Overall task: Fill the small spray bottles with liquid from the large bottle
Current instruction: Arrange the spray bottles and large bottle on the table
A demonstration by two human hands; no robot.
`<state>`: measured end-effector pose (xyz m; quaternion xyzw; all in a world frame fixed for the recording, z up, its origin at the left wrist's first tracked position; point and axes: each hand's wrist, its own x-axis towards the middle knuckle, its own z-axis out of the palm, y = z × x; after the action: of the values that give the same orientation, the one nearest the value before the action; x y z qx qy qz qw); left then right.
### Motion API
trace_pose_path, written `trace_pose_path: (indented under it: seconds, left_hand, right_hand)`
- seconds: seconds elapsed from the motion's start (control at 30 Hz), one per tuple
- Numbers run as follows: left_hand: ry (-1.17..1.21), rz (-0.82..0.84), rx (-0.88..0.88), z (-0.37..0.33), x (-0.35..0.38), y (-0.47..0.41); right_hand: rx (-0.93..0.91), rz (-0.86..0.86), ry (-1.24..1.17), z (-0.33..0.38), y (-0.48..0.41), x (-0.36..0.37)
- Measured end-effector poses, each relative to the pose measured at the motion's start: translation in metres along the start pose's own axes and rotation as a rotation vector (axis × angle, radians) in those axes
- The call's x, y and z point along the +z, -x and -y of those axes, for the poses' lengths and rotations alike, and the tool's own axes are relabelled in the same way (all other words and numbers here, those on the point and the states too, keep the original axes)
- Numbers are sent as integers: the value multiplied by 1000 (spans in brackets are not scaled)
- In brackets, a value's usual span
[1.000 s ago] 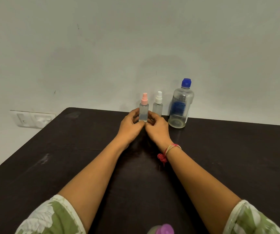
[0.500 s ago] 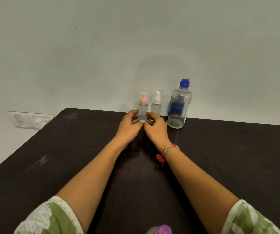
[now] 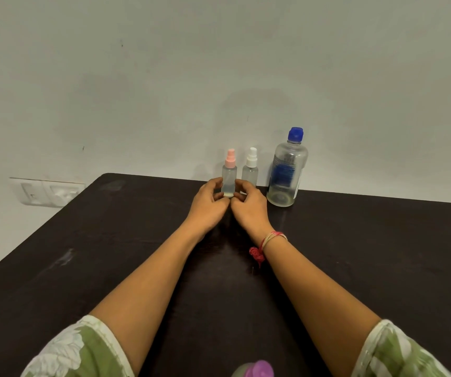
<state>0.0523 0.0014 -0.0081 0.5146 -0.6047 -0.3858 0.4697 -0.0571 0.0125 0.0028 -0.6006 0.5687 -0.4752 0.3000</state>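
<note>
One clear spray bottle (image 3: 229,176) is capped in pink, the other spray bottle (image 3: 250,171) in white, and the large bottle (image 3: 287,170) is capped and labelled in blue. The sleeves (image 3: 82,352) are printed with white flowers on green.

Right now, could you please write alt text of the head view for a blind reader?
The left hand and right hand pinch the base of a pink-topped spray bottle standing on a dark table; a white-topped spray bottle and a large blue-capped bottle stand to its right.

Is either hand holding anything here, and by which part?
The left hand and right hand both pinch the pink-capped bottle low on its body, near the base, one from each side.
</note>
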Motion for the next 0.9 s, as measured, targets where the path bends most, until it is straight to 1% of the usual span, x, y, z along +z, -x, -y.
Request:
trace_pose_path:
  seconds: [0.1,0.2,0.3,0.4,0.53,0.67,0.77,0.9]
  left_hand:
    - [13,-34,5,-3,0,3]
    - [25,-130,17,-5,1,4]
    - [42,-148,-9,-7,0,6]
    - [103,-158,-34,-11,-3,12]
    - [157,-128,-95,-21,-4,31]
    - [183,-40,-121,-30,-4,68]
    - [219,13,-129,-38,-10,106]
    - [204,47,-130,-46,-17,151]
  right_hand:
    - [-11,-27,-18,-2,-1,1]
    - [-24,-116,-50,-7,-3,3]
    - [23,-123,-124,-8,-2,1]
    - [71,-53,-189,-5,2,-5]
    - [69,92,-64,0,17,-15]
    - [115,194,-65,5,45,-32]
    - [159,243,-118,9,71,-43]
    - [254,284,-252,17,106,-56]
